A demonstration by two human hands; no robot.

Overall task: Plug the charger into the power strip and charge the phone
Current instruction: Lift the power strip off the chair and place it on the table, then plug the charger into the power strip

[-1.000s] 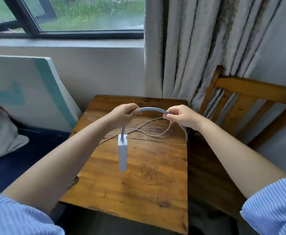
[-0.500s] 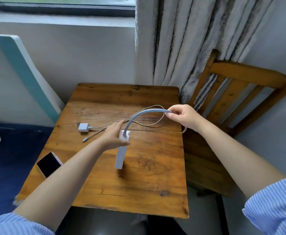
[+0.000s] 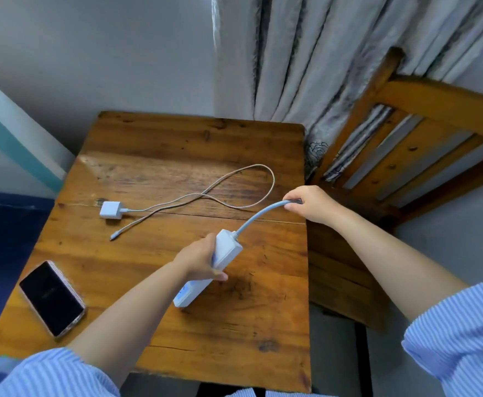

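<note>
While the left hand (image 3: 203,260) wraps around the power strip (image 3: 209,269), tilting it onto the table (image 3: 177,144) near the middle, the right hand (image 3: 310,203) pinches its cord (image 3: 256,217) to guide slack. Charger (image 3: 110,210) lies toward the left edge, phone (image 3: 52,298) at the near-left corner (both untouched).
</note>
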